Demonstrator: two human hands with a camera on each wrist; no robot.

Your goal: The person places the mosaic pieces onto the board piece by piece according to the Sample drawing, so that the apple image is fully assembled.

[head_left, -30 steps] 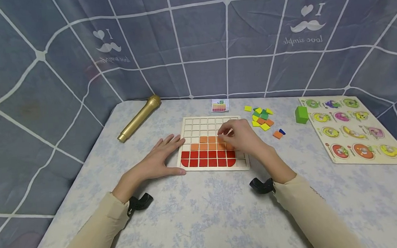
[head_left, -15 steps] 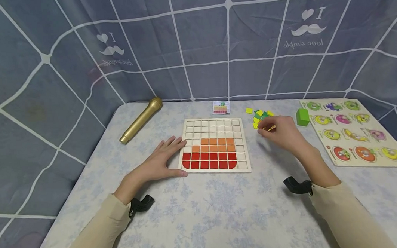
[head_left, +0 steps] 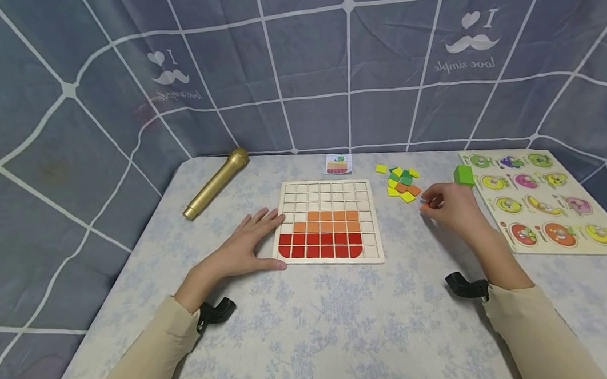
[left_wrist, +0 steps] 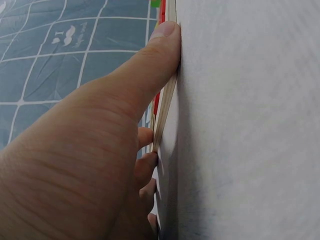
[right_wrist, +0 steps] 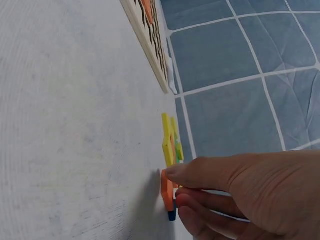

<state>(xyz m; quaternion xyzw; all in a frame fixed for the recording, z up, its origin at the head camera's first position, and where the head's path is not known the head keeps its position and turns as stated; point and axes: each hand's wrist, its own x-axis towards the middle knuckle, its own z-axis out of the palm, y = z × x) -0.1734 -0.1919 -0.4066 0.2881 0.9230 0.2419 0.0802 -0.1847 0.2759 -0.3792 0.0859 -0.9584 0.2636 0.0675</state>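
On backdrop, "love simple"; left fingers spread against board; right fingers at orange tile, pinch unclear.

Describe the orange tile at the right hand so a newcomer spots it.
Right of the gridded board lies a tile pile. Past it, at the right hand, is the orange tile: the only one with a dark blue piece beside it.

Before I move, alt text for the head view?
The right hand is at an orange tile near a tile pile; the left hand touches the left edge of a grid board holding red and orange tiles. A gold microphone lies farther left.
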